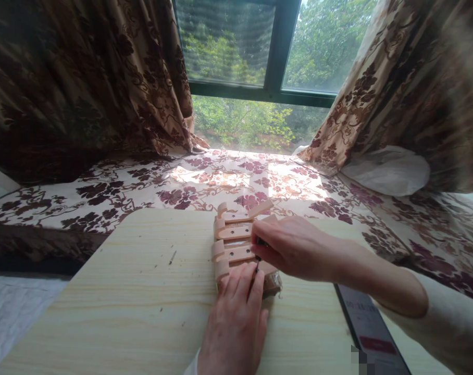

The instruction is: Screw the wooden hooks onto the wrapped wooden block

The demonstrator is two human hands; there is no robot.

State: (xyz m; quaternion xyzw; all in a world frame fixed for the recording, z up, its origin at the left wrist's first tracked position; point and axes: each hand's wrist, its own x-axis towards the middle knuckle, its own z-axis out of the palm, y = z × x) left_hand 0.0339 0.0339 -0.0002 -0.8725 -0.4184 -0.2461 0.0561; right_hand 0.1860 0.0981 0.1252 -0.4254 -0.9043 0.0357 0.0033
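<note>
A small wooden slatted piece (pixel 238 253) lies on the pale wood-grain table, with pale slats, curved end blocks on its left and dark screw heads in the slats. My right hand (pixel 285 245) is closed round a screwdriver (pixel 257 258), whose dark shaft points down at the nearest slat. Most of the handle is hidden in the fist. My left hand (pixel 238 317) rests its outstretched fingers on the near end of the piece, close to the screwdriver's tip, thumb apart at the right. Brown, wrapped-looking material (pixel 273 285) shows under the near right corner.
A phone (pixel 367 323) with a timer on its screen lies at the right, partly under my right forearm. Small crumbs and a thin screw-like bit (pixel 173 257) lie on the table (pixel 115 291). Beyond are a flower-patterned covered ledge (pixel 216 177), curtains, a window and a whitish plastic bag (pixel 388 169).
</note>
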